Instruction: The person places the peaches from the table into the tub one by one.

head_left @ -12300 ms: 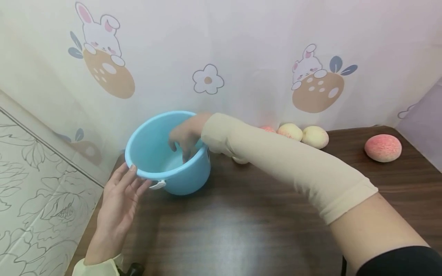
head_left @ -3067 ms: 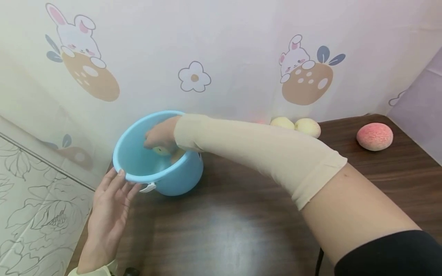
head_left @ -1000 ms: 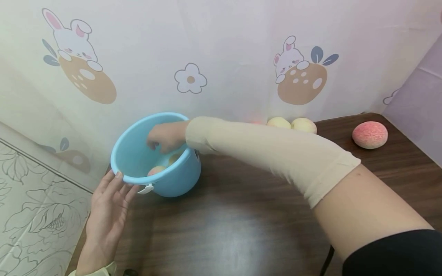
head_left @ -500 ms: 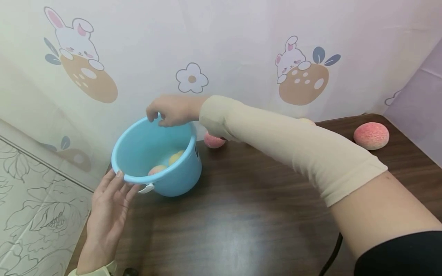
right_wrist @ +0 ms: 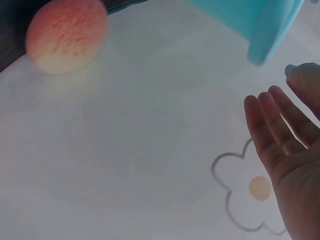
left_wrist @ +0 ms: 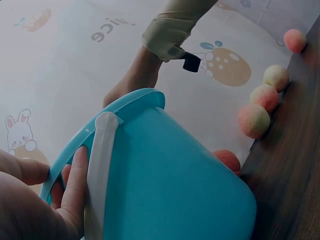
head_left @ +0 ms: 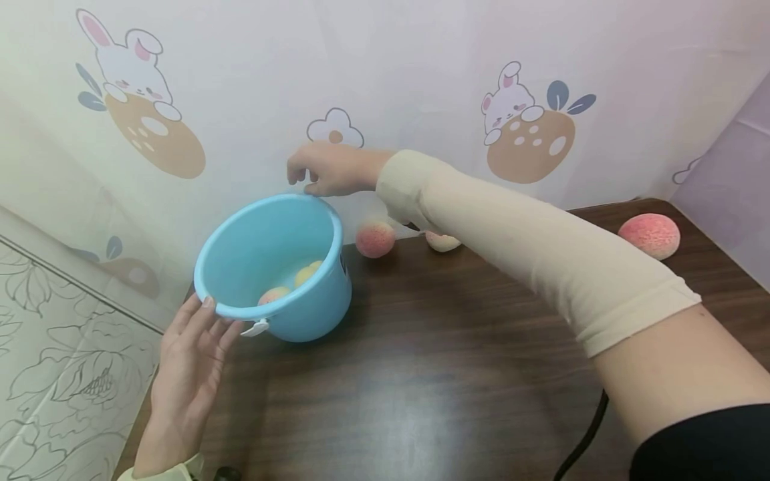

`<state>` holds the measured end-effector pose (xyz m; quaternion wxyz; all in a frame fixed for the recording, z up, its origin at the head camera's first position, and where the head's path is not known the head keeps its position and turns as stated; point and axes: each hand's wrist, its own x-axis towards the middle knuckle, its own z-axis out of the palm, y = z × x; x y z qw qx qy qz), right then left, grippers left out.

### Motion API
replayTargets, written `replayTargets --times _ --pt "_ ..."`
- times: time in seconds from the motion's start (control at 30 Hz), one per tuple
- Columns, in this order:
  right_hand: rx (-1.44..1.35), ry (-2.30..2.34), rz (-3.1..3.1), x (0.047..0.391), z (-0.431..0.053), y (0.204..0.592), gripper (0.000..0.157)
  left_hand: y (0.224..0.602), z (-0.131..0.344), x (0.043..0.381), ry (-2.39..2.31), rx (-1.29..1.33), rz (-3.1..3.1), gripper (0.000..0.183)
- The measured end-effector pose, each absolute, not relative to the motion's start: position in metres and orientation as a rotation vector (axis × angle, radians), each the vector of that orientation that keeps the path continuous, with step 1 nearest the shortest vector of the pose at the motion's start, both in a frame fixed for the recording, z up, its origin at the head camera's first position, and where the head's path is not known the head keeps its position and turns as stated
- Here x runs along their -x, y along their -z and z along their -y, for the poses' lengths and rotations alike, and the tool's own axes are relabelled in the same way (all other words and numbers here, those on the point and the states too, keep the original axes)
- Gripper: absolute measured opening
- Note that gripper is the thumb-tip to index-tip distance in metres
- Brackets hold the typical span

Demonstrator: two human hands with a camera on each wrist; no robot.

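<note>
the smooth, round, light-blue plastic bucket (head_left: 315,310) contains pink and yellow peaches (head_left: 305,275), lower than the rim (head_left: 240,312), which the left hand (head_left: 189,374) pinches at the bucket's near-left side. the right hand (head_left: 339,168) is released, holding nothing, near the bucket's far rim. a speckled pink peach (head_left: 375,240) rests on the wood-grain table (head_left: 385,394) just right of the bucket, apart from the right hand.

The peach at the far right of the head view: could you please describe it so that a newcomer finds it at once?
On the dark wood-grain table, the light blue bucket stands at the left. Go right, almost to the table's back corner, and you meet one peach. It lies alone, mostly pink-red, while the other peaches outside the bucket form a row at the back edge.
</note>
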<state>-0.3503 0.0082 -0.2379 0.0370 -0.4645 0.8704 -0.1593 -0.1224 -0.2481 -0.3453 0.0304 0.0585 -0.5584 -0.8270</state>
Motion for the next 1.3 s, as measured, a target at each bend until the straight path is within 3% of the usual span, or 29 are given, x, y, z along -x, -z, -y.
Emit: replayTargets --times 0.97,1.3 --pt "1.105 0.339 -2.673 0.343 -0.057 0.299 0.036 0.344 0.249 0.122 2.557 -0.163 1.724 0.061" --pt "1.067 0.217 -2.663 0.338 -0.065 0.319 0.047 0.343 0.249 0.121 2.55 -0.176 1.738 0.062"
